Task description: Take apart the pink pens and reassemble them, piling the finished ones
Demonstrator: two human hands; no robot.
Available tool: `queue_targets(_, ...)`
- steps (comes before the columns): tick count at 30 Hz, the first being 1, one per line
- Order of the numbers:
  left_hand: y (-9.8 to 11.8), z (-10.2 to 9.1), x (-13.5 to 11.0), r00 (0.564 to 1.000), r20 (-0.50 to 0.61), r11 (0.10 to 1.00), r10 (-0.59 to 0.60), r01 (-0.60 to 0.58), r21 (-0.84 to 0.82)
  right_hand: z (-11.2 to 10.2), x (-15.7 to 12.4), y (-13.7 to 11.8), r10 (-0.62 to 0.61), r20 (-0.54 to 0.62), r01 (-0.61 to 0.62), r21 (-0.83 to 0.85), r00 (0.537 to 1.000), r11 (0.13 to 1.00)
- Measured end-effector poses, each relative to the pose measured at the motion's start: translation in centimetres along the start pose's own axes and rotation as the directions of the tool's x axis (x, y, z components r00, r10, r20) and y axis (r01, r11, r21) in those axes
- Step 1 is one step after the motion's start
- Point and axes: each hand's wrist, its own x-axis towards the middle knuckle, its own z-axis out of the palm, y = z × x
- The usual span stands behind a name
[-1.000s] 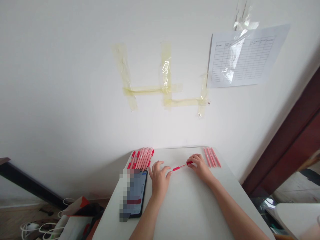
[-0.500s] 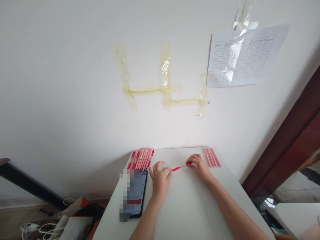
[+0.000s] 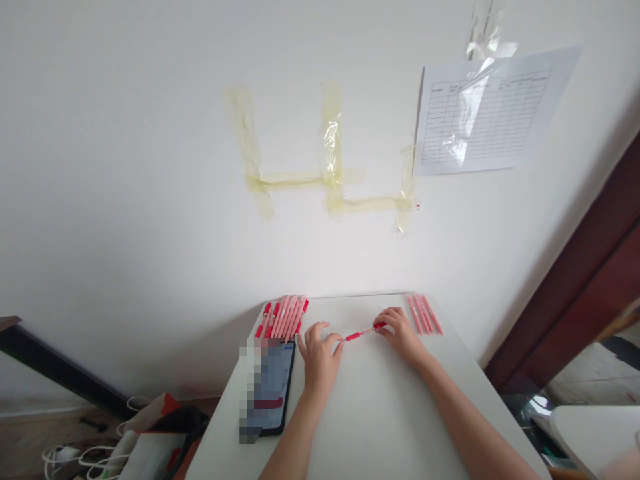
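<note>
Phone (image 3: 273, 390) flat on desk (image 3: 380, 413), left edge. Capped pen bunch (image 3: 283, 317) just behind it. Left hand (image 3: 320, 357) fingertips pinched on red pen (image 3: 361, 333) near end; right hand (image 3: 400, 333) fingers closed on far end. Pen held between both hands just over desk centre. Looks light, stiff, smooth plastic, likely slippery; grip ends, not thin middle. Pink barrels (image 3: 424, 314) loose at right. No containers in view.
</note>
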Motion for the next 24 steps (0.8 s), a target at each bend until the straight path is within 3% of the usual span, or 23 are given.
queue_targets(18, -0.2, 0.0, 0.1, 1.000, -0.026, 1.000, -0.014, 0.014, -0.002, -0.1, 0.1, 1.0, 0.000, -0.016, 0.000, -0.025, 1.000, 1.000)
queue_targets(24, -0.4, -0.6, 0.4, 0.997, -0.056, 0.998, -0.055, 0.055, 0.013, -0.3, 0.2, 1.2, -0.012, -0.068, 0.008, -0.058, 0.998, 0.998)
